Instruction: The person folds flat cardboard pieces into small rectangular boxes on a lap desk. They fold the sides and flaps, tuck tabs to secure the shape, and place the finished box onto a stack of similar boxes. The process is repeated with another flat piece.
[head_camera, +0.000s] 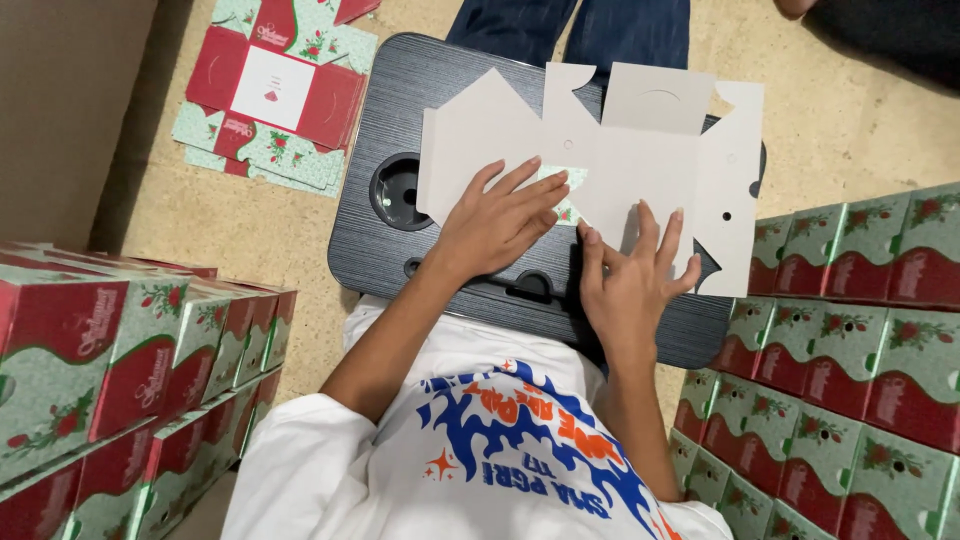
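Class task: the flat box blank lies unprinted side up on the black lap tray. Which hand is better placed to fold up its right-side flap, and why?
Probably the right hand: it lies flat on the box blank nearest the right-side flap, while the left hand presses the middle panel, farther away.

Person wears a white short-sleeve tee w/ a big printed graphic on the chest: blue flame- or splash-like shapes, orange lettering across the middle, blue lettering lower down, plus a small orange four-point star near the left side of the print. Sleeve on the left arm is loose, ends above the elbow; fabric looks plain white there, slightly creased. Forearms bare, no watch, bands or rings seen. Left hand and right hand both bare, no gloves; nails short, unpainted as far as can be told. Nothing else of the body in view.
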